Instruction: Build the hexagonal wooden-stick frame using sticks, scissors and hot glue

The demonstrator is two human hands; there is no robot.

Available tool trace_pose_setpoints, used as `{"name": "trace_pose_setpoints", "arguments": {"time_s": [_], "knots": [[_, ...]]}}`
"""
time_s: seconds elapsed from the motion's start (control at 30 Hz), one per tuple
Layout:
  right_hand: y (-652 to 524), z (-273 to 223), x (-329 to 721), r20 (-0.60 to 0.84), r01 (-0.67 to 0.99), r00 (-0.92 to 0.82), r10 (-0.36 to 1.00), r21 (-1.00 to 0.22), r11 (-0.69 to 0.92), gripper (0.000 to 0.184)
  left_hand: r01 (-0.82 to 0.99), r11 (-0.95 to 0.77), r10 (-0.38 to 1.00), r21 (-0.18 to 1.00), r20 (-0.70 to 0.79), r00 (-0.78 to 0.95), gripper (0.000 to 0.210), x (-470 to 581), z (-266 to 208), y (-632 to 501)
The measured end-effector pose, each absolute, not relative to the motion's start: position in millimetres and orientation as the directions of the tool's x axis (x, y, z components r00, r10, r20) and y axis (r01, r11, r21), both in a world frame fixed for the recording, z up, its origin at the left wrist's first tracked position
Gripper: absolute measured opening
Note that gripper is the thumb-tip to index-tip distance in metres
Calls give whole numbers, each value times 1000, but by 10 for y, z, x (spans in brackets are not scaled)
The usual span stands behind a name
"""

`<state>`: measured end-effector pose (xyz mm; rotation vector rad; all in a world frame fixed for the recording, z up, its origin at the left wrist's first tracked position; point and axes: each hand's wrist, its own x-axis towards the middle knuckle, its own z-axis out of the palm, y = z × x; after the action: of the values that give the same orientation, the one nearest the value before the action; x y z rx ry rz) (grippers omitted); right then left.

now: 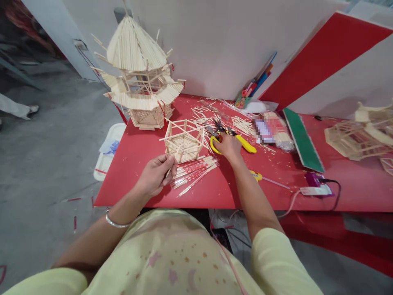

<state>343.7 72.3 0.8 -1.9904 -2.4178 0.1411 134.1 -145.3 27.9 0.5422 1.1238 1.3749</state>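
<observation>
My left hand (158,174) is closed in a pinch on a thin wooden stick (178,154), just in front of a small hexagonal stick frame (184,145). My right hand (229,146) is closed around the yellow loop handle of scissors (215,145). Right beside it lie pliers (245,143) with yellow grips, partly covered by the hand. Between my hands, sticks in red-patterned clear wrappers (195,170) lie on the red table (132,176). Loose pale sticks (202,116) are scattered behind the scissors.
A tall stick pagoda (141,82) stands at the back left. A glue gun (256,176), a white power strip (316,190) with cables and a green board (302,139) are on the right. Farther right sits another stick model (350,139). A white tray (100,174) is beyond the left edge.
</observation>
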Motion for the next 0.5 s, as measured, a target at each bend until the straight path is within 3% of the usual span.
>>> {"name": "trace_pose_setpoints", "arguments": {"time_s": [0.17, 0.27, 0.33, 0.4, 0.5], "knots": [[666, 95, 3446, 84, 949, -263, 961, -157, 274, 40, -559, 183, 944, 809, -304, -131, 37, 1262, 338, -1352], [354, 284, 3522, 368, 865, -208, 906, -364, 346, 37, -575, 245, 933, 781, -352, -80, 34, 1232, 378, -1297], [11, 375, 3487, 474, 736, -132, 871, -541, 407, 40, -567, 287, 924, 772, -380, -50, 37, 1236, 385, -1264], [-345, 399, 3361, 462, 593, -162, 872, -661, 460, 36, -559, 307, 920, 770, -390, -32, 41, 1265, 367, -1234], [-705, 326, 3083, 398, 460, -326, 858, -726, 511, 30, -573, 305, 919, 760, -393, -32, 46, 1341, 311, -1200]]}}
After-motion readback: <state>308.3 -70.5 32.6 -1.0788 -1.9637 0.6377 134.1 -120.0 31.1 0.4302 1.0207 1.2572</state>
